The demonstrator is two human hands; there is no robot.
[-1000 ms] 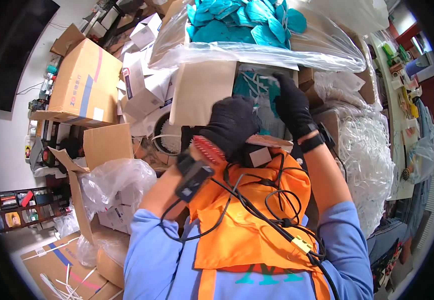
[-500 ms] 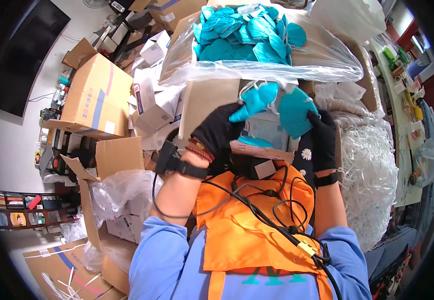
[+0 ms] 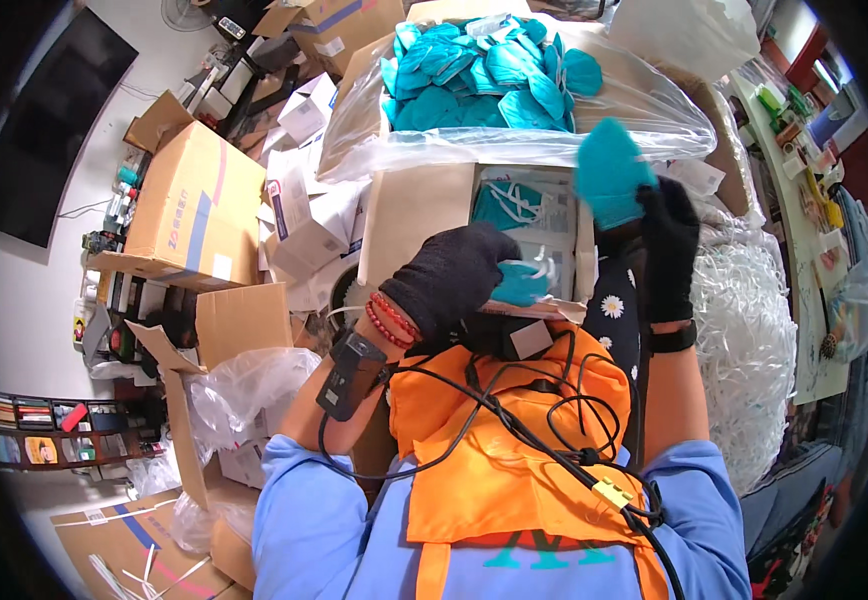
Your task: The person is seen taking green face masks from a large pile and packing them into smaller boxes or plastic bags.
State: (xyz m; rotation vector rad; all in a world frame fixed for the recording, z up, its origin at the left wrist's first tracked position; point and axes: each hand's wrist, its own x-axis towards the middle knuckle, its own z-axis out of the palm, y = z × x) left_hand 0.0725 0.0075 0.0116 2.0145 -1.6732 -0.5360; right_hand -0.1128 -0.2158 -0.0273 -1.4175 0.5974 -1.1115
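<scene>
Black-gloved, my left hand (image 3: 459, 275) reaches over an open cardboard box (image 3: 419, 215), its fingers closed at the edge of a teal face mask (image 3: 522, 286) with white straps; the glove hides part of the grip. Another teal face mask (image 3: 499, 207) lies in the box just beyond, its straps on top. To the right of the box, my right hand (image 3: 670, 240), also gloved in black, pinches the lower right edge of a raised, slightly blurred teal face mask (image 3: 612, 175).
Beyond the box, a plastic-lined carton (image 3: 644, 85) holds a heap of teal masks (image 3: 484, 75). A bag of white straps (image 3: 739, 350) stands at right. White boxes (image 3: 304, 215) and a large brown carton (image 3: 189, 190) sit at left. A black cable (image 3: 499, 410) crosses my orange apron (image 3: 514, 480).
My right hand has lifted its mask up and to the right. My left hand has moved down toward the box's near side. A strapped mask now lies in the box's far part.
</scene>
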